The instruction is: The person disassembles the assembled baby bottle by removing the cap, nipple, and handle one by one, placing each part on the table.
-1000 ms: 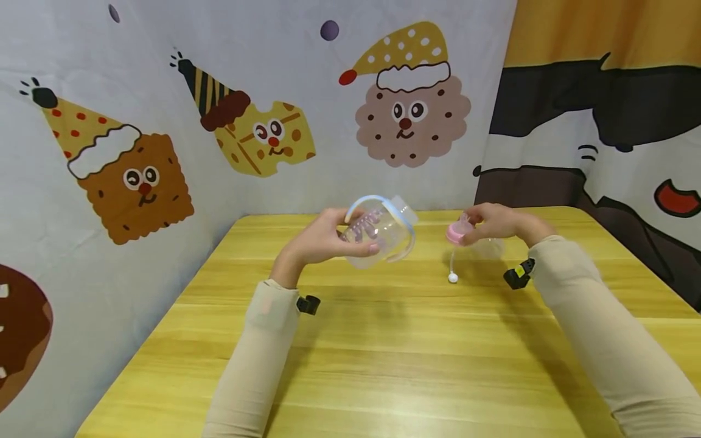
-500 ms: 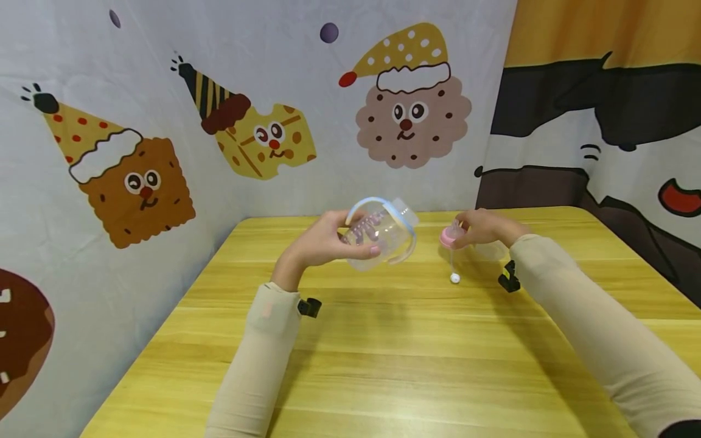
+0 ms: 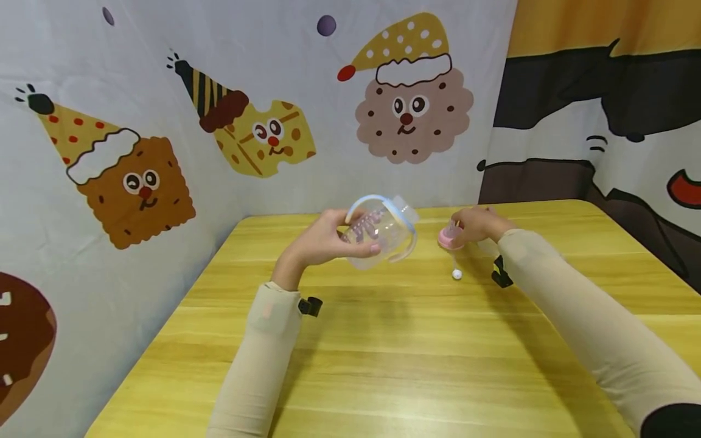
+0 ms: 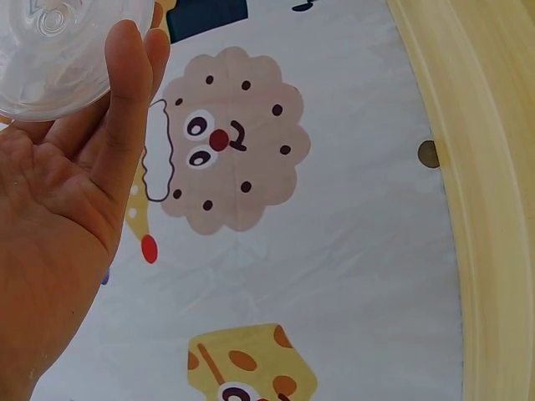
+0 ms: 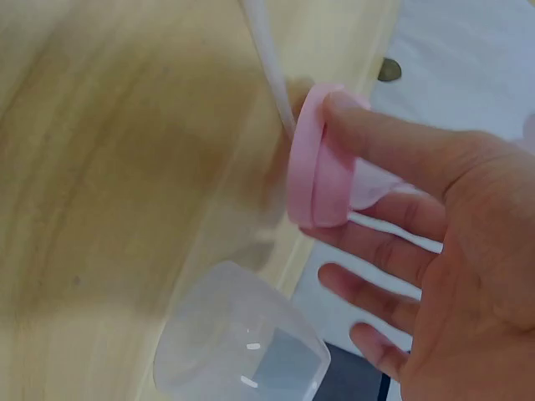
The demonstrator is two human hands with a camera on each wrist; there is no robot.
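My left hand grips a clear baby bottle with a pale blue and white two-handled ring. The bottle is tilted, its open neck up and to the right, and its round base shows in the left wrist view. My right hand pinches a pink nipple collar between thumb and fingers, the clear nipple toward the palm. A thin straw hangs from the collar, ending in a white weighted ball low over the table. Collar and bottle are apart.
A translucent dome-shaped cap stands on the wooden table, partly hidden behind my right hand in the head view. A cloth with cartoon figures hangs behind the table's far edge.
My right hand has moved left and slightly down with the pink collar, nearer the bottle. The left hand holds the bottle nearly still.
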